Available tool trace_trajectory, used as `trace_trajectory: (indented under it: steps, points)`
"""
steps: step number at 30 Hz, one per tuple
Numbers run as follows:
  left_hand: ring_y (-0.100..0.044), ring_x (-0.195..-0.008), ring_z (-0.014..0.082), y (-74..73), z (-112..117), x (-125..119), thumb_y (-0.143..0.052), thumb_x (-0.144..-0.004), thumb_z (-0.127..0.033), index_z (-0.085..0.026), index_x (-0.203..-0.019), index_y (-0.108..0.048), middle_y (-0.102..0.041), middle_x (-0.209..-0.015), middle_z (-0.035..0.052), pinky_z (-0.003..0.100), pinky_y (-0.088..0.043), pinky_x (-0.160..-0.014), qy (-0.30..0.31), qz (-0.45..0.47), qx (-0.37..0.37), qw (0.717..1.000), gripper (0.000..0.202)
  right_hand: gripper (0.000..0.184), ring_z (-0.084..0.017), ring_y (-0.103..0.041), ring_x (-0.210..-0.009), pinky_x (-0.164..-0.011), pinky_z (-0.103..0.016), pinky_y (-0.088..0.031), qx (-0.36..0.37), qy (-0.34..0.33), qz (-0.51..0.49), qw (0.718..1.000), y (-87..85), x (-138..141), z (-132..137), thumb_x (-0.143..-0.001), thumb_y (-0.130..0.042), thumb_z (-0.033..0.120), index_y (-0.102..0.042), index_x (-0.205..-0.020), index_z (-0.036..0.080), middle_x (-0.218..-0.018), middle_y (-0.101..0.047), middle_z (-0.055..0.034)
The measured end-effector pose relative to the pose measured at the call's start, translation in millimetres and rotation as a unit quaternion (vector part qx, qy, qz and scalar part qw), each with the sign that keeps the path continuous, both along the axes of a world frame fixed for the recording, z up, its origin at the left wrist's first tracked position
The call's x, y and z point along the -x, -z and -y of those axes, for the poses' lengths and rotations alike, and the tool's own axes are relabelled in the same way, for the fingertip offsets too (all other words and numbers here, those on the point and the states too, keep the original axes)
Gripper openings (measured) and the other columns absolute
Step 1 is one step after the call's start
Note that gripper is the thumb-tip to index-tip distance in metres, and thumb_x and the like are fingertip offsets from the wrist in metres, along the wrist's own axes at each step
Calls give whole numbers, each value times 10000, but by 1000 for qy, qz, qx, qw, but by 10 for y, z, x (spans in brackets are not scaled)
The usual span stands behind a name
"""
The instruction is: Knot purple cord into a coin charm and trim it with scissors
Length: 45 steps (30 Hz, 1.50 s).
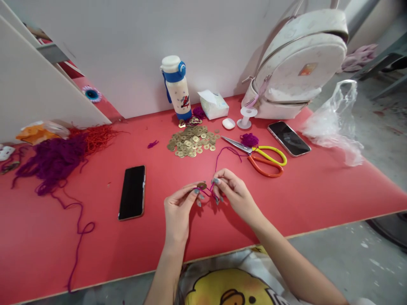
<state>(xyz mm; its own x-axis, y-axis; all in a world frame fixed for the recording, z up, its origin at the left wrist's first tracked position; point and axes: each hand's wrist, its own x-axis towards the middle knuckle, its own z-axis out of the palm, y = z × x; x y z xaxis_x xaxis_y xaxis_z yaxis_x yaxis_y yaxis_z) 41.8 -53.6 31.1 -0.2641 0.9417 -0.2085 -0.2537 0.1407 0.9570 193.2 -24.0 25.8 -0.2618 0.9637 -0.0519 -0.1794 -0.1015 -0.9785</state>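
Note:
Between the thumb and fingers of my left hand [181,207] is a brass coin [202,185] with a hole in its middle. Purple yarn [206,192] loops at the coin, and my right hand [231,190] pinches it just to the right. From there the strand runs up over the table to a small purple yarn ball [249,140] beside the scissors. Beyond my hands lies a heap of brass coins [192,141]. My fingers partly cover the loop, so how it passes through the coin cannot be made out.
Scissors [265,159] with yellow and orange handles lie at right, near a phone [289,138], a white spool [246,117] and a backpack [299,67]. Another phone [132,192] and tangled purple yarn [57,159] are at left. A bottle [177,89] stands behind the coins.

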Motion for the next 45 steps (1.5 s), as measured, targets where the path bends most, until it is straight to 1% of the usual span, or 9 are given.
trace_trajectory:
  steps: [4, 9, 12, 16, 19, 22, 33, 38, 45]
  points:
    - [-628, -484, 118, -2, -26, -36, -866, -634, -341, -133, -742, -724, -719, -611, 38, 205, -521, -479, 17, 85, 40, 995, 274, 377, -89, -393, -454, -471, -229, -337, 26, -3, -14, 1000, 58, 39, 7, -900, -543, 582, -482, -887, 210, -534, -464, 79]
    - [-752, -656, 190, -14, -55, -66, -893, -605, -381, -157, -772, -627, -752, -728, 37, 166, -542, -478, 60, 164, 75, 982, 386, 382, -71, -307, -458, -453, -217, -254, 43, 6, -11, 999, 141, 65, 11, -881, -567, 580, -495, -879, 205, -580, -414, 83]
    - [-764, -694, 211, -15, -60, -72, -877, -638, -391, -159, -782, -607, -748, -714, 39, 183, -578, -523, 77, 159, 74, 982, 385, 358, -80, -346, -472, -469, -219, -293, 29, 37, -2, 999, 134, 51, -6, -889, -573, 552, -511, -856, 202, -563, -421, 77]
    - [-762, -675, 227, -1, -55, -85, -823, -711, -417, -161, -785, -589, -755, -736, 58, 264, -624, -593, 86, 109, 53, 989, 355, 343, -103, -480, -543, -512, -225, -404, 34, 79, -9, 996, 99, 20, -33, -854, -626, 534, -538, -829, 203, -662, -574, 17]
    - [-760, -667, 225, 21, -49, -92, -792, -750, -421, -157, -786, -593, -759, -768, 64, 300, -637, -632, 92, 79, 38, 992, 332, 325, -111, -542, -591, -556, -228, -463, 55, 91, -19, 994, 94, -1, -45, -812, -683, 505, -565, -820, 202, -735, -630, -4]
    - [-754, -646, 214, 39, -46, -95, -791, -751, -422, -153, -782, -600, -756, -769, 63, 298, -638, -624, 96, 74, 34, 992, 331, 307, -114, -565, -616, -587, -231, -486, 69, 92, -24, 993, 96, -10, -53, -772, -727, 472, -593, -797, 197, -740, -635, -4]
    - [-732, -580, 184, 55, -62, -103, -855, -676, -397, -159, -757, -579, -736, -695, 20, 260, -624, -570, 100, 154, 48, 982, 374, 326, -96, -536, -577, -551, -211, -425, 148, 59, -101, 982, 107, -5, -57, -694, -807, 442, -619, -767, 185, -681, -627, 15]
    - [-729, -567, 170, 91, -56, -101, -863, -672, -386, -159, -756, -574, -744, -697, 23, 237, -620, -575, 113, 170, 54, 978, 377, 321, -81, -513, -554, -543, -201, -414, 155, 52, -139, 977, 134, 13, -52, -690, -826, 425, -626, -763, 186, -656, -602, 34]
    - [-735, -573, 190, 86, -59, -120, -863, -674, -392, -151, -747, -561, -743, -669, 31, 266, -634, -578, 131, 177, 56, 974, 394, 293, -76, -495, -538, -487, -186, -377, 159, 48, -161, 973, 174, 26, -46, -709, -828, 398, -640, -769, 182, -642, -596, 35]
